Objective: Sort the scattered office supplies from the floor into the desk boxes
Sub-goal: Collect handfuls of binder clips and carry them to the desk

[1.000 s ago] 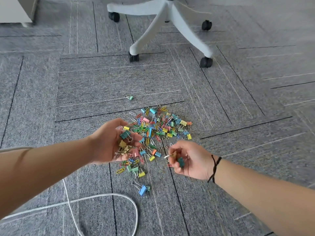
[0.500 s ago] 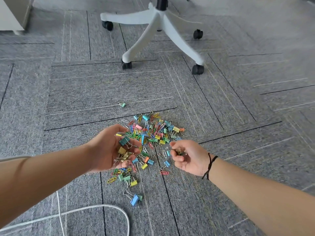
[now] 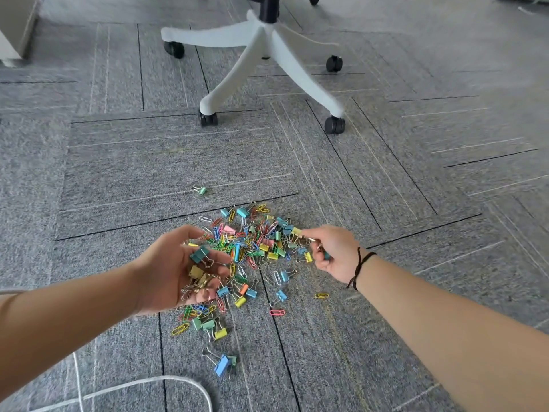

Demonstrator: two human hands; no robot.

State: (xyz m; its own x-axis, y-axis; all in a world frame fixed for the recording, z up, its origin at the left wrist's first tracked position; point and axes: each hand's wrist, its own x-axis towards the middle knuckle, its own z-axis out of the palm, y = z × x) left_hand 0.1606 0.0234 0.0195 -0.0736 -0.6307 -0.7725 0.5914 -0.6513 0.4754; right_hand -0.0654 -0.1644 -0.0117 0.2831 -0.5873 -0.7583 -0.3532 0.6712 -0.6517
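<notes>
Two bare arms, no long sleeves over either forearm. Left hand (image 3: 172, 269) with no ring, no watch, no band. Only a thin pale edge of sleeve (image 3: 7, 292) at the far left, up near the elbow. Right hand (image 3: 335, 252) also without rings. A dark braided string bracelet (image 3: 360, 266) around the right wrist, thin and black, with a small knot and a loose end at its near side. Short, plain fingernails.

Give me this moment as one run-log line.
left hand: cupped, holding binder clips | right hand: fingers pinching yellow binder clip at pile edge | clip pile: on carpet | desk boxes: not in view
</notes>
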